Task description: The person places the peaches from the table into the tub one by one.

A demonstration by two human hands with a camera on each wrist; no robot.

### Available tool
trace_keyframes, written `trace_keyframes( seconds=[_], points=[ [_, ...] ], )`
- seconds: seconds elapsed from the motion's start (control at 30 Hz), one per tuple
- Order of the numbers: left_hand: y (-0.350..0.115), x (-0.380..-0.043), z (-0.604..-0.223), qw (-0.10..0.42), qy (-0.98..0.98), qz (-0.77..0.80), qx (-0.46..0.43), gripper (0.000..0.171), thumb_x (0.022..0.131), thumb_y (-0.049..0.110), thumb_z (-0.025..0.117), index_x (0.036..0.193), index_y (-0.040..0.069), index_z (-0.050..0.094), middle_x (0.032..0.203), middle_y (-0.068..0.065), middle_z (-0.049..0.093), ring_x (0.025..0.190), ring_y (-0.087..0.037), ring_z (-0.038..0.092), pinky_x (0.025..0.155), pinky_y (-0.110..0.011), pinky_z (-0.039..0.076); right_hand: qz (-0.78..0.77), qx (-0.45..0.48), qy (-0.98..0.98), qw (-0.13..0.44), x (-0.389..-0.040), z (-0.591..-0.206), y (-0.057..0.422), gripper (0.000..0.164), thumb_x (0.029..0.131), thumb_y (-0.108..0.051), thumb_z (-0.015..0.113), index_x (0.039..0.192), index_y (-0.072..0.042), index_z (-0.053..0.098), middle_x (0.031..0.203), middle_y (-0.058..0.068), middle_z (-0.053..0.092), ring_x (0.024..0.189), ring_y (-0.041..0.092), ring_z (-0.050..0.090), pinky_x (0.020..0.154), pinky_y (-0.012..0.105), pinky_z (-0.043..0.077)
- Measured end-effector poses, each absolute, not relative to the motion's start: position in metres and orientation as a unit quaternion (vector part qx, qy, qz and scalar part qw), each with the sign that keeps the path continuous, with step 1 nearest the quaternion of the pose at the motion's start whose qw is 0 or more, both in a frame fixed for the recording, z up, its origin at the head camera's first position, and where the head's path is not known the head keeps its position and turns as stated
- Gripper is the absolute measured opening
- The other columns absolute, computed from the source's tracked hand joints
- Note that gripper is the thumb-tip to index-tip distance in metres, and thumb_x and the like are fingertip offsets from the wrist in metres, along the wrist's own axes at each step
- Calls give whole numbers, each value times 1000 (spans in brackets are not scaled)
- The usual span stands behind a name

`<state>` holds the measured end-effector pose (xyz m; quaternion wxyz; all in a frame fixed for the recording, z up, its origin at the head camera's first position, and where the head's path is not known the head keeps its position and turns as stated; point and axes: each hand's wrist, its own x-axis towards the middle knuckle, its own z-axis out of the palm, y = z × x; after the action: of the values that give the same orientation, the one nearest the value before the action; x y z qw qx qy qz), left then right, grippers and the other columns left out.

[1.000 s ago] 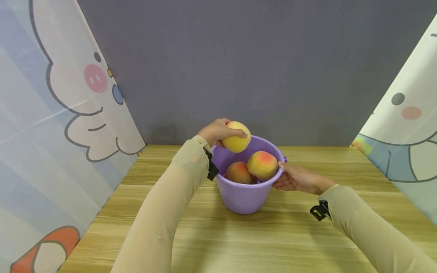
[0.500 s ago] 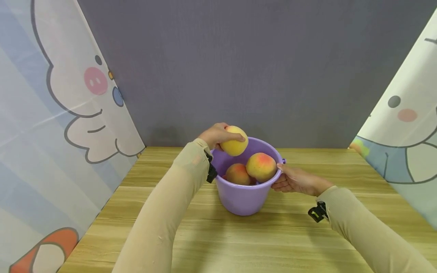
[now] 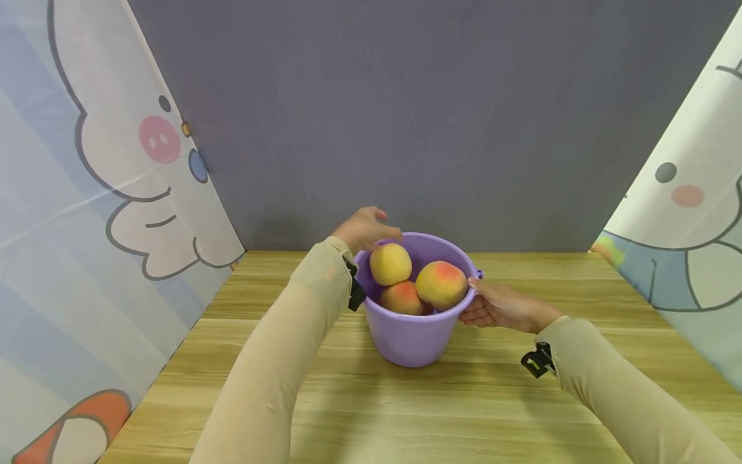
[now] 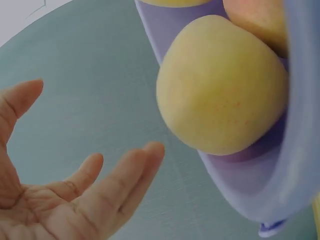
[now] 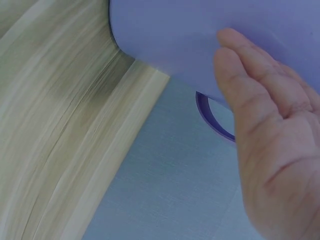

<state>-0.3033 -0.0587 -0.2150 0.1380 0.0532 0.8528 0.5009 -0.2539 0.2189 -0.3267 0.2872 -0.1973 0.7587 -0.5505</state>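
Note:
A purple bucket stands upright on the table with several peaches inside. The yellow peach sits at its back left, against a redder peach in front. To the right, a large yellow-red peach lies by the rim. My left hand is just above the yellow peach, fingers spread and holding nothing; the left wrist view shows a gap between its fingertips and that peach. With the thumb at the right rim and fingers along the outer wall, my right hand holds the bucket.
The wooden table meets a dark grey wall behind the bucket. Printed cartoon sheets flank it on the left and right. A purple handle hangs outside the bucket, below the right fingers.
My left hand has lowered the yellow peach into the bucket and let it go; its fingers have spread and come away. The right hand keeps its place at the rim.

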Motion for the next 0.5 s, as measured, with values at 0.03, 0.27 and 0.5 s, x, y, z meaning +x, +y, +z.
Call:
trace_keyframes(
  seconds=[0.03,0.27,0.5],
  points=[
    [-58,-303,-215,139,853,500,55,68,84,13,71,142,3,37,142,-17,40,117,-37,53,97,-40,45,-550,-195,760,286,-254,-327,219,79,104,-45,16,129,29,28,127,41,46,122,49,44,103,50,36],
    [-65,-296,-219,73,896,424,109,64,87,22,69,141,5,41,140,-16,44,119,-32,51,98,-42,43,-536,-167,783,267,-251,-326,217,80,104,-47,16,130,27,32,128,40,47,123,50,43,103,53,35],
    [-93,-275,-244,-34,919,361,157,61,88,26,65,142,6,42,136,-20,50,124,-35,47,98,-48,42,-479,-155,849,159,-240,-333,224,76,104,-45,17,136,23,29,134,39,40,119,50,47,98,55,39]
  ],
)
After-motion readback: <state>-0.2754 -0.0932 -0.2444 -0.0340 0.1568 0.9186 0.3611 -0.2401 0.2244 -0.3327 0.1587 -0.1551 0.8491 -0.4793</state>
